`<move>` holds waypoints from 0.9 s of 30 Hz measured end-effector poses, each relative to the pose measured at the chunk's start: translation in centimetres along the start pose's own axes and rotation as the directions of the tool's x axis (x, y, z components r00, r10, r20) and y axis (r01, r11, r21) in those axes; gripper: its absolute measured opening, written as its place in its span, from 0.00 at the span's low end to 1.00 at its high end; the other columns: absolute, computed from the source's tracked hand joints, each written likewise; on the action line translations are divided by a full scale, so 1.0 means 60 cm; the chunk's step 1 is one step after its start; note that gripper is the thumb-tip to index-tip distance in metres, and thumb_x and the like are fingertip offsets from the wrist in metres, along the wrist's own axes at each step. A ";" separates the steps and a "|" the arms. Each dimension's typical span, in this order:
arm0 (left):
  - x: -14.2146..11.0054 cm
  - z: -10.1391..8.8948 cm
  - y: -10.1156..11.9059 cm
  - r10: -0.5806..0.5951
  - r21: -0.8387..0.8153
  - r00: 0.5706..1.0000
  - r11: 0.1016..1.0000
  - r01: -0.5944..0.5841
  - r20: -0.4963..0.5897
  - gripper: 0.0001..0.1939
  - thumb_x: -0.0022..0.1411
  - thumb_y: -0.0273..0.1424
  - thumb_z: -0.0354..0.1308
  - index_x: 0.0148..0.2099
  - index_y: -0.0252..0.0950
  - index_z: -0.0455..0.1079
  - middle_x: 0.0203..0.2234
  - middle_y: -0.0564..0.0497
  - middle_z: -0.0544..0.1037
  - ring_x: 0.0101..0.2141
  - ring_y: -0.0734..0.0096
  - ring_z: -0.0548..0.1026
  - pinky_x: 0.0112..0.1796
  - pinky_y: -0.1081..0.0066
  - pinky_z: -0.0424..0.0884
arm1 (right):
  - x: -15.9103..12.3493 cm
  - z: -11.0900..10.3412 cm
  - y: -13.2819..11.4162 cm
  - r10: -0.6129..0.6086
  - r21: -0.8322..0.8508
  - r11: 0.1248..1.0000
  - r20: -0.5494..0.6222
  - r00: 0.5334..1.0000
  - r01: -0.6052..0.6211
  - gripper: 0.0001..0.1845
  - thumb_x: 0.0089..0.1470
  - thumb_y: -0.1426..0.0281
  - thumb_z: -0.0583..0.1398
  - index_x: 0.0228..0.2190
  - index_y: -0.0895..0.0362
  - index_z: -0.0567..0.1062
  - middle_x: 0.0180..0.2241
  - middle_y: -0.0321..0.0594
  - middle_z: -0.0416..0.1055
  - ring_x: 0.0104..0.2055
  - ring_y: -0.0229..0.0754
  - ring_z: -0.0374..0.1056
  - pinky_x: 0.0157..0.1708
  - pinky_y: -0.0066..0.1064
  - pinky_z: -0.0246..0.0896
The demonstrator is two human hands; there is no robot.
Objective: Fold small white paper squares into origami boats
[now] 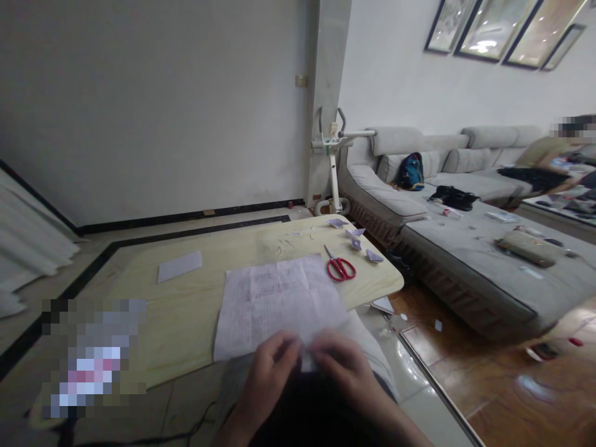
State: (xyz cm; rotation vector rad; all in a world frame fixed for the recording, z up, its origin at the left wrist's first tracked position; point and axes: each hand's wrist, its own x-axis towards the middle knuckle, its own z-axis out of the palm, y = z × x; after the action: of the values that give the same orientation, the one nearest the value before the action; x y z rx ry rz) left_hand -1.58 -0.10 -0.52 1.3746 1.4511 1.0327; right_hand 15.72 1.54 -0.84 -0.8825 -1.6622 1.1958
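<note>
A creased, printed sheet of paper (279,298) lies on the pale wooden table (181,316), its near edge reaching my hands. My left hand (279,357) is closed in a pinch at that edge, thumb against fingers. Close beside it, my right hand (342,357) also pinches the paper, its fingertips blurred by motion. A white bit of paper shows between the two hands. Just beyond the sheet's right corner lie red-handled scissors (340,268) with their blades pointing away. Small folded paper pieces (356,244) sit along the right side of the table.
A folded white paper (179,267) rests on the table's left part, and thin paper strips (291,234) lie at the back. A pixelated object (90,366) stands at the left front. Beyond the table are a grey sofa (465,261), white exercise equipment (334,167) and a seated person (542,158).
</note>
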 end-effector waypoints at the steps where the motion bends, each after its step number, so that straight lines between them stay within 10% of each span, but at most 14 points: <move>1: 0.000 0.002 0.001 0.012 -0.004 1.000 1.000 -0.012 -0.004 0.11 0.60 0.38 0.54 0.34 0.37 0.73 0.24 0.52 0.78 0.28 0.66 0.77 0.30 0.73 0.73 | -0.001 0.000 0.001 0.008 0.009 1.000 0.001 1.000 -0.008 0.06 0.54 0.73 0.59 0.31 0.58 0.77 0.28 0.38 0.72 0.32 0.40 0.67 0.34 0.29 0.62; 5: 0.000 0.011 0.000 0.047 -0.006 0.998 0.999 -0.047 -0.037 0.12 0.60 0.37 0.54 0.38 0.37 0.75 0.35 0.47 0.82 0.39 0.61 0.79 0.41 0.68 0.74 | -0.003 0.001 0.008 0.038 0.045 0.998 0.004 0.999 -0.038 0.06 0.56 0.70 0.59 0.31 0.58 0.76 0.29 0.37 0.70 0.32 0.39 0.66 0.34 0.29 0.62; 27: -0.004 0.003 0.000 0.024 -0.084 0.998 0.996 -0.019 0.056 0.11 0.63 0.36 0.53 0.35 0.36 0.73 0.28 0.52 0.77 0.33 0.66 0.76 0.34 0.73 0.71 | -0.004 -0.012 0.004 0.025 -0.036 0.999 0.096 0.995 -0.021 0.14 0.57 0.69 0.59 0.44 0.54 0.79 0.38 0.41 0.75 0.41 0.45 0.70 0.42 0.35 0.64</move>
State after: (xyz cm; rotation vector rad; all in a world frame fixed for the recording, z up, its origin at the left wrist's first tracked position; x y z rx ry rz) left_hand -1.40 -0.36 -0.54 1.3520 1.3395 1.0474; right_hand 16.46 1.61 -1.01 -0.8792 -1.7591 1.2463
